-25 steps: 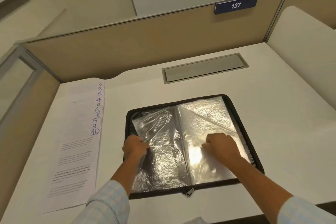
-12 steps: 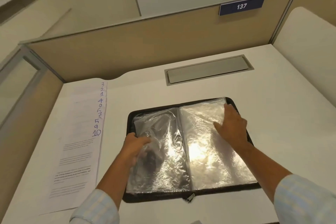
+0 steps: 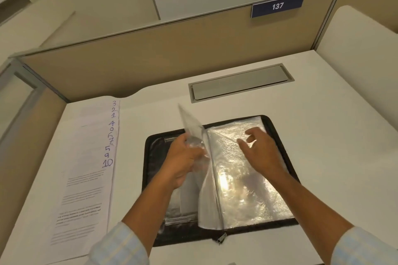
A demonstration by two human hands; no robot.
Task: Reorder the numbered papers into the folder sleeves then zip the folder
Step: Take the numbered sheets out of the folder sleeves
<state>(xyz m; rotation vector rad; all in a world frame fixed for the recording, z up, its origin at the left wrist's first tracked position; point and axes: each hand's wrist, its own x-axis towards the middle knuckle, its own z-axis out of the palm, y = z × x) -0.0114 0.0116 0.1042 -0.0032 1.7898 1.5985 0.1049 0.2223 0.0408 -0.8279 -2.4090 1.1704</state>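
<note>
1. The left hand, flat half a second ago, now grips a bunch of clear sleeves and lifts them off the open folder.
2. The right hand hovers relaxed, holding nothing.
3. The numbered papers lie to the folder's left, unfiled.

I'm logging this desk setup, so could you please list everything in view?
White desk: one, white, under everything.
Black zip-up fabric folder: one, black, open flat mid-desk.
Clear plastic sleeves: several, transparent, inside the folder, some lifted.
White numbered paper sheets: one fanned stack, white, left of the folder.
Silver metal zip pull: one, silver, folder's near edge.
Grey rectangular cable hatch: one, grey, in the desk behind the folder.
Beige partition wall: one, beige, behind the desk.
Blue number sign: one, blue, atop the partition.
Left hand: one, fingers gripping the lifted sleeves.
Right hand: one, fingers relaxed, over the right-hand sleeves.
</note>
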